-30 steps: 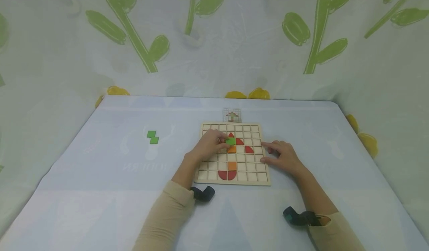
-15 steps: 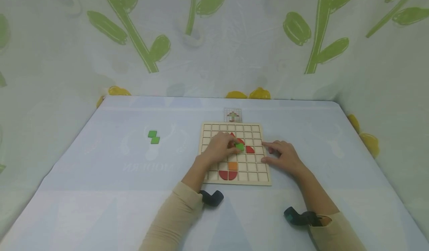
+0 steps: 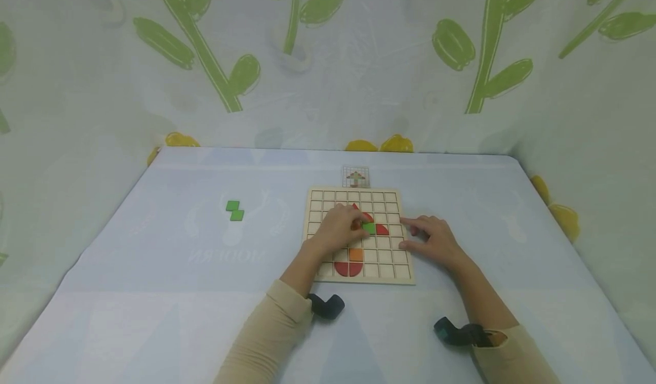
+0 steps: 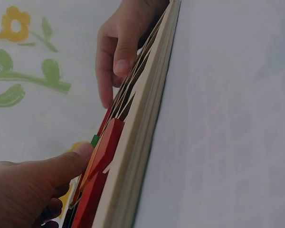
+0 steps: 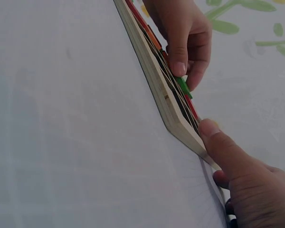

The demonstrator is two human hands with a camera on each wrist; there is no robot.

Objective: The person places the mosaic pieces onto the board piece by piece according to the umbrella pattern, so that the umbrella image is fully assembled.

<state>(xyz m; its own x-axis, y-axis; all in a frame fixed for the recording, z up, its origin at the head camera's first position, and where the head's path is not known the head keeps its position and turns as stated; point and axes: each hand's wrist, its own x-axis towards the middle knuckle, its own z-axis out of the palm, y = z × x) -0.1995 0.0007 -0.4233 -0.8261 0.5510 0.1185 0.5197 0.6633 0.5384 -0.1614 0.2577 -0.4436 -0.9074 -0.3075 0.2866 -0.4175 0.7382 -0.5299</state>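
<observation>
A pale wooden grid board (image 3: pixel 386 256) lies flat in front of me, with flat coloured tiles set in its squares. My left hand (image 3: pixel 335 230) reaches over its middle and pinches a green square tile (image 3: pixel 369 228) between thumb and finger. In the head view this tile sits at a grid square just left of a red quarter-round tile (image 3: pixel 382 229). Part of the board under the left hand is hidden. My right hand (image 3: pixel 434 240) touches the board's right edge with its thumb and forefinger. The right wrist view shows the green tile (image 5: pixel 183 87) at the left fingertips.
Two loose green square tiles (image 3: pixel 237 215) lie on the table to the left. A small pattern card (image 3: pixel 356 176) sits against the board's far edge. Near the board's front are an orange square tile (image 3: pixel 356 254) and two red quarter-round tiles (image 3: pixel 341 268).
My left hand has carried the green tile right and slightly towards me, from above the orange tile to beside the red quarter-round. The right hand stays at the board's edge.
</observation>
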